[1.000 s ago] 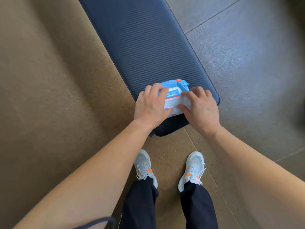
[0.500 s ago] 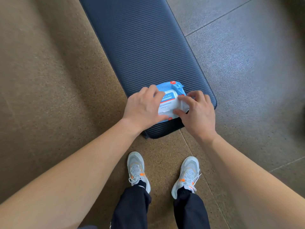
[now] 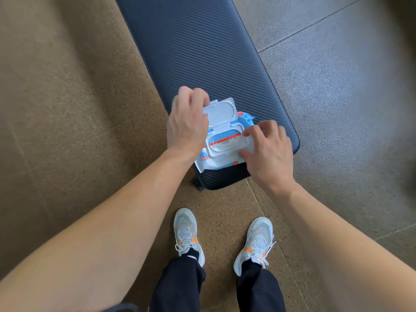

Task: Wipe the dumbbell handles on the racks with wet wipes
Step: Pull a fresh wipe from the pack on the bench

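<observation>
Wet wipes pack (image 3: 221,152): it lay on the near end of the dark bench, between our two hands, with the blue and white wrapper facing up.
Left hand (image 3: 188,124): we had it at the left side of the pack, fingers bent, with the fingertips up at the corner of the lid. It looked blurry, so we could not tell if it was pinching the lid or just touching it.
Right hand (image 3: 267,152): we had it on the right side of the pack, fingers curled and a little apart, thumb (image 3: 244,155) and first finger reaching for the opening. We could not tell if they had pinched a wipe yet.
Lid (image 3: 221,112): it was flipped up and open, standing back from the pack.
Opening (image 3: 225,141): it showed under the lid. We saw no wipe sticking out.
Bench (image 3: 202,52): long, dark and ribbed, running away from us across the floor.
Floor (image 3: 67,109): brown on our side, grey past the bench. Our two pale shoes stood just in front of the bench end.
Done, we thought: only the lid was open.
Left to do, we thought: pull out a wipe, go to the racks, and wipe every dumbbell handle. We saw no dumbbells or racks from there, so almost all the job was still ahead.
</observation>
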A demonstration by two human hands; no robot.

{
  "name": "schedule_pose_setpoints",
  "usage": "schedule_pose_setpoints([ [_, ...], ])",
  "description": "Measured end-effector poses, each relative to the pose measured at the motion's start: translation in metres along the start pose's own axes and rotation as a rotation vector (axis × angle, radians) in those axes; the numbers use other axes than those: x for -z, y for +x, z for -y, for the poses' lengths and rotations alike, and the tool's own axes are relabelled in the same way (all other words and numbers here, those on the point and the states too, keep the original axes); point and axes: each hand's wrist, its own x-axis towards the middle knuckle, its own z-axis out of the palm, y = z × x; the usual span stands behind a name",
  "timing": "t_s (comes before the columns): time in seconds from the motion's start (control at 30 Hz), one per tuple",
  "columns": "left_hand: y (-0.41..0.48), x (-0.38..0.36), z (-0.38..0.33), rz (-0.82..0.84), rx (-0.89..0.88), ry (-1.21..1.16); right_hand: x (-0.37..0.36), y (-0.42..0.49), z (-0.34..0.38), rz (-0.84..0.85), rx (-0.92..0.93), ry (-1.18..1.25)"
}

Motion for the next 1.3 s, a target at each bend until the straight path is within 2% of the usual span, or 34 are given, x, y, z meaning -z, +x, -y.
schedule_pose_setpoints([
  [0.13, -0.018, -0.006, 0.002, 0.225, -0.074, -0.068, 0.0, -0.003, 0.005, 0.008, 0.02, -0.014],
  [0.4, -0.045, -0.005, 0.005, 0.368, -0.056, -0.128, 0.003, -0.007, 0.027, 0.115, -0.1, 0.272],
  [0.5, -0.043, -0.007, 0.003, 0.363, -0.042, -0.144, 0.006, -0.006, 0.029, 0.126, -0.071, 0.289],
  [0.63, -0.042, -0.006, 0.006, 0.347, -0.015, -0.14, 0.011, -0.003, 0.025, 0.05, -0.135, 0.308],
  [0.8, -0.041, -0.008, 0.001, 0.317, 0.003, -0.127, 0.001, -0.002, 0.024, 0.037, -0.08, 0.05],
  [1.13, -0.041, -0.003, 0.008, 0.297, 0.029, -0.236, -0.007, 0.012, 0.037, -0.027, -0.169, 0.022],
  [1.3, -0.042, -0.004, 0.012, 0.312, -0.048, -0.236, -0.002, 0.005, 0.04, -0.069, -0.232, -0.098],
])
